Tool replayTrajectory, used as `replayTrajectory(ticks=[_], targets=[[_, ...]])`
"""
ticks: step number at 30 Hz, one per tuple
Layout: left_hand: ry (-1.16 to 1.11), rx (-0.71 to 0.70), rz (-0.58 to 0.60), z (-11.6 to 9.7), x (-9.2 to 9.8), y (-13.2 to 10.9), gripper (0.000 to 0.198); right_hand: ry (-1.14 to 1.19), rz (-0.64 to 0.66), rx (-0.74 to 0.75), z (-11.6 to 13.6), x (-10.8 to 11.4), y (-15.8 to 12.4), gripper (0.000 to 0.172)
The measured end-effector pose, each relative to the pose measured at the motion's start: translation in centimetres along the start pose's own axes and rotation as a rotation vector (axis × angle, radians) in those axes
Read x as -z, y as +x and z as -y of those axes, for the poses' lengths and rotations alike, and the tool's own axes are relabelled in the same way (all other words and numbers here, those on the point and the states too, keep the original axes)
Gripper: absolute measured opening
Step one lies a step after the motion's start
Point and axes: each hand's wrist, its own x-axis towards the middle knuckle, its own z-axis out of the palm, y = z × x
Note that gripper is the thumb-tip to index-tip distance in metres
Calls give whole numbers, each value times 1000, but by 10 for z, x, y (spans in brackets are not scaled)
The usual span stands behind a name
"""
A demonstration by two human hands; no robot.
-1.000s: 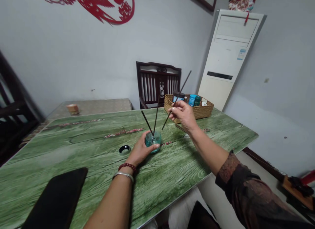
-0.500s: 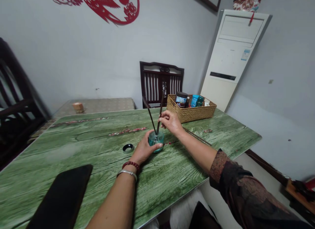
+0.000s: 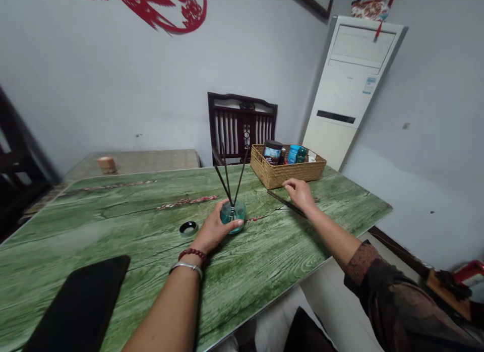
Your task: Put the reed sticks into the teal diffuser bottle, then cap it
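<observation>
Right grip [image 3: 298, 193] has moved off the jar and lies open on the green wood-print desk [image 3: 113, 226], just beside a dark stick [image 3: 286, 202]. Left grip [image 3: 214, 230] clamped around the teal glass jar [image 3: 233, 217], three sticks [image 3: 241, 178] standing splayed in it. Wicker basket [image 3: 287, 166] sits behind, near the air conditioner [image 3: 350, 84].

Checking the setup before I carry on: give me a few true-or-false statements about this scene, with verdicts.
The left hand grips the teal glass bottle: true.
Three dark sticks stand in the bottle: true.
The right hand holds a stick up in the air: false; a loose dark stick lies on the tabletop by its fingers.
The black ring sits on the bottle's neck: false; it lies apart on the green table, left of the bottle.
A wicker basket of jars stands on the table: true.
</observation>
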Motion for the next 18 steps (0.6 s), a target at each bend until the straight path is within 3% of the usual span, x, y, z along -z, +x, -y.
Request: replayTrajectory(ticks=[4, 8, 18], targets=[[22, -5, 0, -1, 0, 1, 76, -304, 149, -66, -37, 0, -27, 28], [21, -13, 14, -2, 1, 1, 74, -521, 270, -61, -49, -8, -47, 29], [20, -14, -1, -2, 1, 1, 74, -541, 294, -35, -45, -7, -57, 25]])
